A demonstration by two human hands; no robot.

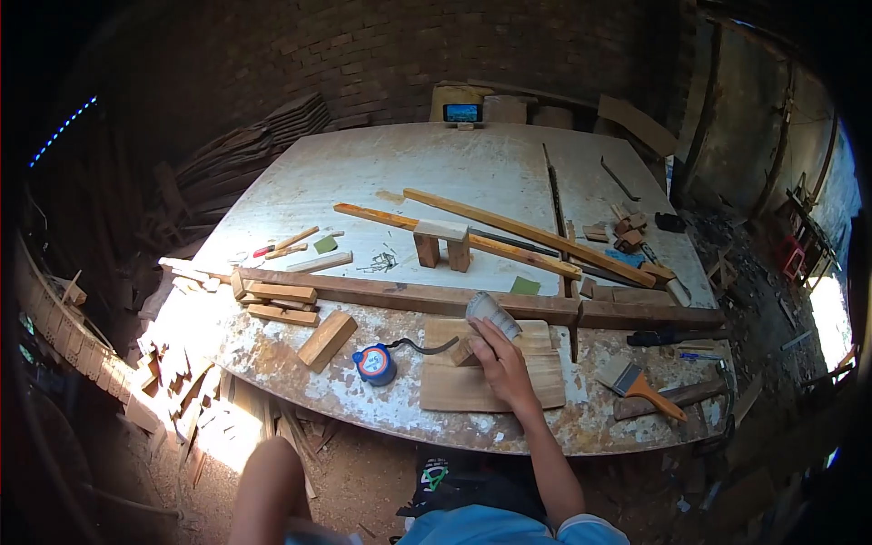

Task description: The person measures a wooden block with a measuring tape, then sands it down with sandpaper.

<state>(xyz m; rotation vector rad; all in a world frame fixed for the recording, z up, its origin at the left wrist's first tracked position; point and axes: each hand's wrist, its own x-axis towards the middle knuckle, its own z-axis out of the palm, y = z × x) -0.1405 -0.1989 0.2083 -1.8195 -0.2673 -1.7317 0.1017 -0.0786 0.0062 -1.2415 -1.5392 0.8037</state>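
Observation:
My right hand [501,358] reaches over a flat wooden board [445,391] near the front of the worktable. Its fingers are closed against a pale, tilted, cup-shaped thing [481,307]; what it is exactly is not clear. A small wood block [464,351] shows by the thumb, partly covered. Left of the board, a blue tape measure [374,364] rests with a dark strap trailing toward it. Behind the hand runs a long wooden beam [391,292]. My left hand is out of view.
A small bench-shaped wooden piece [442,232] stands amid long strips [527,227]. Short wood blocks [282,304] are stacked at left. A paintbrush [643,388] and a dark-headed tool [677,336] lie at right. A phone [462,113] stands at the far edge.

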